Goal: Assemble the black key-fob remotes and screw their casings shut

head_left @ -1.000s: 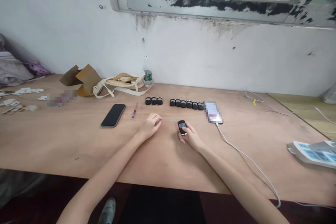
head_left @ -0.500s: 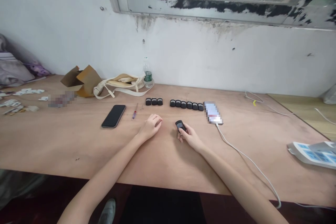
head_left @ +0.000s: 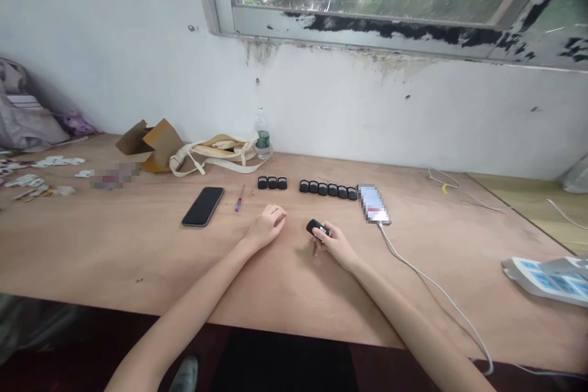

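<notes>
My right hand (head_left: 337, 245) pinches a small black remote control (head_left: 315, 227) between thumb and fingers, just above the wooden table (head_left: 294, 282). A light patch shows on it beside my thumb. To the left, my left hand (head_left: 267, 226) rests on the table with loosely bent fingers and nothing seen in it. Beyond my hands lie two rows of similar small black pieces: a row of three (head_left: 272, 182) and a longer row of several (head_left: 327, 188). A small screwdriver (head_left: 239, 201) lies left of my left hand.
A dark phone (head_left: 203, 207) lies at left, and a lit phone (head_left: 373, 203) with a white cable (head_left: 427, 272) at right. A power strip (head_left: 542, 278) sits at the right edge. Along the wall are a paper bag (head_left: 160, 144), a cream bag (head_left: 220, 150) and a bottle (head_left: 262, 138).
The remote has been turned in my right hand: its buttons faced up before, and now a mostly plain black side shows. My left hand stays on the table. The camera view has shifted slightly.
</notes>
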Available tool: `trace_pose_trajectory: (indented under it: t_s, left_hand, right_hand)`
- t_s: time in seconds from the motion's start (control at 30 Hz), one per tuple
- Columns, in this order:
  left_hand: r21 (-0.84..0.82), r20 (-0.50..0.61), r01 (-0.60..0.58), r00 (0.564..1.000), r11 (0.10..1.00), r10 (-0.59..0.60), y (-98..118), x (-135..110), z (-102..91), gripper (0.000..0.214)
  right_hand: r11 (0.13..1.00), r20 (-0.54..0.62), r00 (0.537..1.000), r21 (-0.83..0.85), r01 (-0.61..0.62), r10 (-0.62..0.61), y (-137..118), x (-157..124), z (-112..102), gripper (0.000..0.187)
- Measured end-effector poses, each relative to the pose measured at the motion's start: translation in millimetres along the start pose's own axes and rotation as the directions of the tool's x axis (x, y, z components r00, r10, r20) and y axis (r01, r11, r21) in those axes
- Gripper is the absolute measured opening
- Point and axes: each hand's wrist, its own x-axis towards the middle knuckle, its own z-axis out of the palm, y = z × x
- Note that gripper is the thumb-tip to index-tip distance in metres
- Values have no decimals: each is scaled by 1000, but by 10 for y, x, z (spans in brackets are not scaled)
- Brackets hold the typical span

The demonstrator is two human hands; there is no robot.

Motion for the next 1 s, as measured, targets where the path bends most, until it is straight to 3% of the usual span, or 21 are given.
trace_pose_trajectory:
  t_s: [0.1,0.2,0.3,0.4,0.57,0.73,0.87,1.0]
  left_hand:
    - [3,-4,2,1000,1000,-2,-5,3,3,13]
    - [11,0,-8,1000,1000,8,-7,5,0,14]
    - [6,4,-13,1000,1000,13,-6,4,-3,14]
    - [5,3,-15,1000,1000,15,-8,1,-1,14]
    - [-7,-6,-6,1000,1000,6,-3,-6,-7,16]
    - [-23,10,21,1000,1000,-20,22,0,-29,15]
    - [-7,14,24,1000,1000,-24,20,1,-14,15]
    - [42,25,25,999,999,-26,6,11,-15,16]
  right_hand:
    - [998,-2,1000,-50,26,-26,54,57,-49,36]
    - [996,-105,993,-85,37,-46,120,189,-91,44]
    - [993,-225,971,-108,53,-76,123,417,-106,51]
    - [961,-279,946,-260,89,-163,24,751,-108,49]
    - [901,-248,942,-421,105,-225,-227,1476,-124,40]
    - [814,-207,959,-580,39,-193,-339,2087,-100,27]
    - [725,-181,968,-689,2,-175,-328,2311,-37,20]
    - [641,-133,974,-767,14,-181,-332,2325,-50,26]
